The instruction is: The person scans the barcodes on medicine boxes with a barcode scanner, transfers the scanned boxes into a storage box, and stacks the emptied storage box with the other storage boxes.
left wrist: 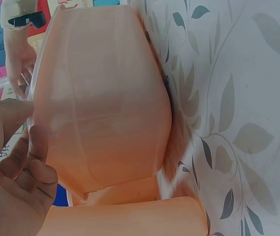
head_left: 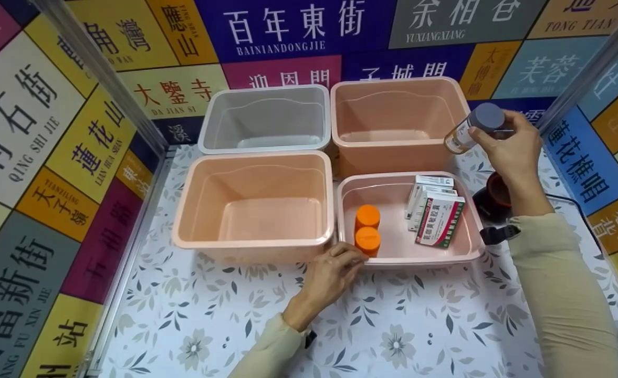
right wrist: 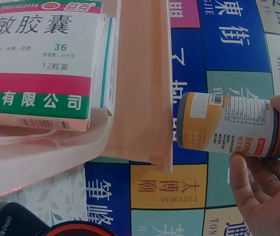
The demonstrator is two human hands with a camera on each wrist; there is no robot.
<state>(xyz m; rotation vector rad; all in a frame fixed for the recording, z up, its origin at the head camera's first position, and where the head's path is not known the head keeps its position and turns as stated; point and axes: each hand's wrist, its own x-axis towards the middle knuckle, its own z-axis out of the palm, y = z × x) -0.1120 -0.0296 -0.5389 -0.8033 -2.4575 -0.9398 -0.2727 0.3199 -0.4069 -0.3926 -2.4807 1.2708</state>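
Gripping | right hand [head_left: 516, 152]: mid-air bottle [right wrist: 223, 124], near bin rim [head_left: 393, 143] | left hand [head_left: 332, 275]: tray edge [head_left: 424, 260]

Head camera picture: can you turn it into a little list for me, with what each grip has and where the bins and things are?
Right grip: holding a tilted bottle with a dark cap
Left grip: pinching the rim of the front right bin
Inside that bin: two round orange lids on the left, leaning boxes on the right
Front left bin: peach
Back left bin: grey
Back right bin: peach
Tablecloth: white with leaves and flowers
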